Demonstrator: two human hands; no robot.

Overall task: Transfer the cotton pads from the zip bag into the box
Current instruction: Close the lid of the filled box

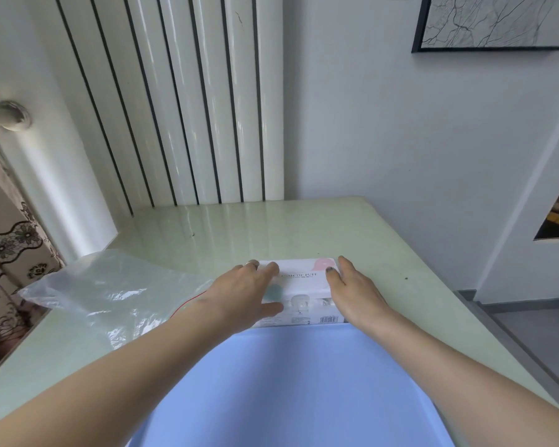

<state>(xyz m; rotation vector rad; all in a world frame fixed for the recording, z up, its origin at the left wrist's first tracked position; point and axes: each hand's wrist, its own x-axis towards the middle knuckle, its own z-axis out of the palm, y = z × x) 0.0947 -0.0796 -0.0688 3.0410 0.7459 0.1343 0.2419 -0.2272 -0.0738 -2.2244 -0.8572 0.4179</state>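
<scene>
A white box (304, 282) printed "COSMETIC PUFF" lies flat on the pale green table (207, 233), near its front edge. My left hand (242, 293) rests on the box's left end, fingers spread and nearly straight, thumb against the near side. My right hand (352, 288) lies along the box's right end with straight fingers. A clear zip bag (110, 291) with a red zip line lies crumpled on the table to the left of the box; it looks flat, and I see no cotton pads in it.
A white ribbed radiator (188, 101) stands behind the table against the wall. A patterned curtain (10, 253) hangs at the left. The table's right edge drops to a grey floor (536, 330). My blue garment (291, 388) covers the near edge.
</scene>
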